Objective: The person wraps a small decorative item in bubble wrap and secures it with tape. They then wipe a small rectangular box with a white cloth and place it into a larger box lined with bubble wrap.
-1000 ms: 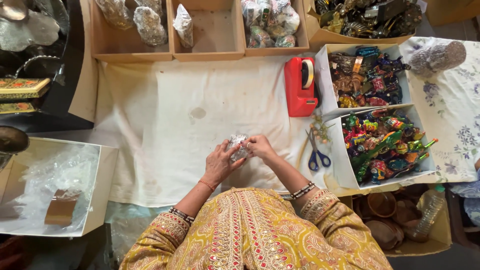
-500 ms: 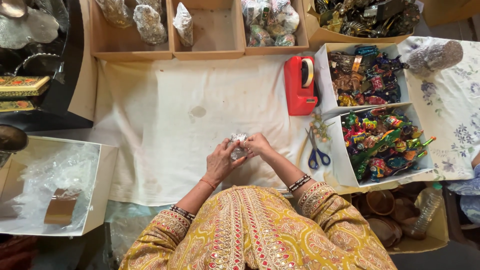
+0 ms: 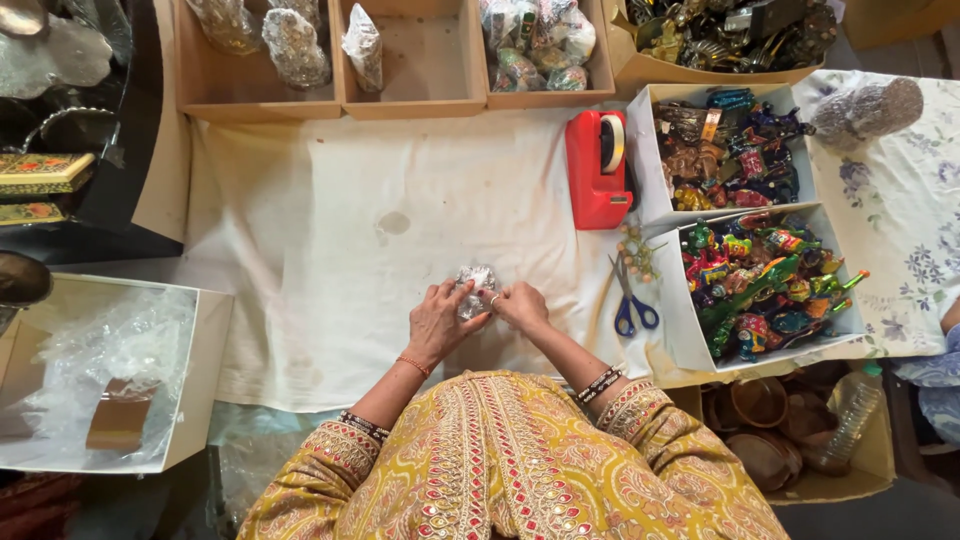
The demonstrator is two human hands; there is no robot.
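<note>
A box (image 3: 205, 330) lined with clear plastic is sitting at the desk's (image 3: 330, 230) left edge. Near the front edge, the left hand (image 3: 437, 322) is cupping a small clear-wrapped bundle (image 3: 476, 290), its fingers (image 3: 452, 298) curled against the bundle's left side. The right hand (image 3: 517, 305) is pinching the bundle's right side with its fingertips. Further right, a red tape dispenser (image 3: 596, 170), blue scissors (image 3: 630, 300) and boxes of colourful figurines (image 3: 765, 275) are lying by the right edge.
</note>
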